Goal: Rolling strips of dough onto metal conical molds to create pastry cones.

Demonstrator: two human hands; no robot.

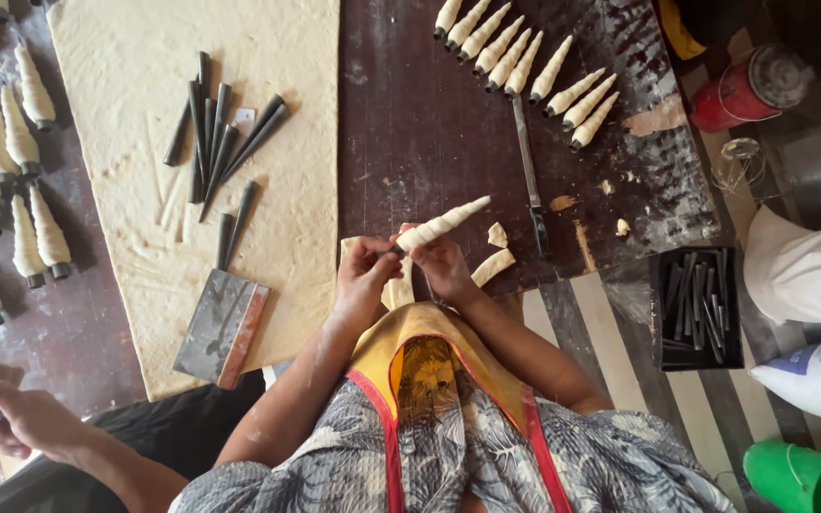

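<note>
Both hands are at the near edge of the dark wooden board (429, 123), working one dough-wrapped cone (441, 225): the left hand (365, 271) pinches the cone's dark metal base end with closed fingers, the right hand (441, 266) is curled shut around its middle, and the pale spiral tip points away over the board. By my reading the batch is well along. At the far edge of the board lies a row of finished wrapped cones (525, 62), and left of the board, past the dough sheet (135, 142), more wrapped cones (11, 180) sit on the dark table. There is clearly more to wrap, though: bare metal cone moulds (216, 138) lie loose on the dough sheet left of the board, most of that sheet is uncut, and a black tray of spare moulds (700, 306) waits right of the board. A knife (529, 176) lies on the board just below the finished row, dough scraps (494, 252) beside the right hand, and a metal scraper (220, 328) sits at the sheet's near edge. Far left of the board, another person's hand (26, 423) holds a cone too. For packages: a red cylindrical tin (748, 87) off the board's far right corner, a white sack (805, 275) and a white bag with blue and red print (819, 375) right of the tray, a green plastic tub (800, 480) nearer; their labels cannot be read from here.
</note>
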